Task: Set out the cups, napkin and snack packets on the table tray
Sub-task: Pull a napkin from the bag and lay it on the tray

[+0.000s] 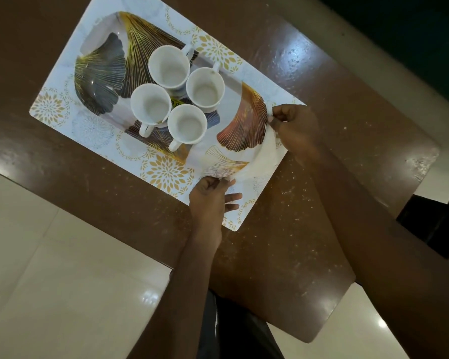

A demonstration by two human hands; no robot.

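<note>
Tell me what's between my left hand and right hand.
In the head view, the white napkin spans from left hand to right hand, along the end of the tray.

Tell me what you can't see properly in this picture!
- Head view: yellow label on the tray, mostly covered by the cups; its words are unreadable.
- Head view: napkin corners, hidden inside the left hand and right hand.
- Head view: dark object at the right edge, cut off and blurred.
- Snack packets: none in view.
</note>
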